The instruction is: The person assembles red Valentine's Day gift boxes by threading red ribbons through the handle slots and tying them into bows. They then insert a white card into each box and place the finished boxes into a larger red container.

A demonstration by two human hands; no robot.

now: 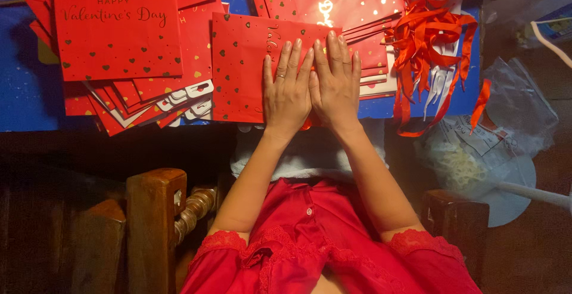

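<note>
Flat red paper bag point(238, 67) with gold hearts, under left hand point(287, 91) and right hand point(336, 85), both hands open-palmed.

Blue bench point(24, 100) is pretty buried: red heart-dotted paper bags point(116, 29) stacked flat across it, another flat bag point(238, 73) at the front edge, red ribbons point(432, 38) heaped on the right.

Tabletop lit bright, glare on gold print; lower frame dim, sharp focus.

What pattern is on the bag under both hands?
Red paper bag with small gold hearts, seen in the head view.
</note>
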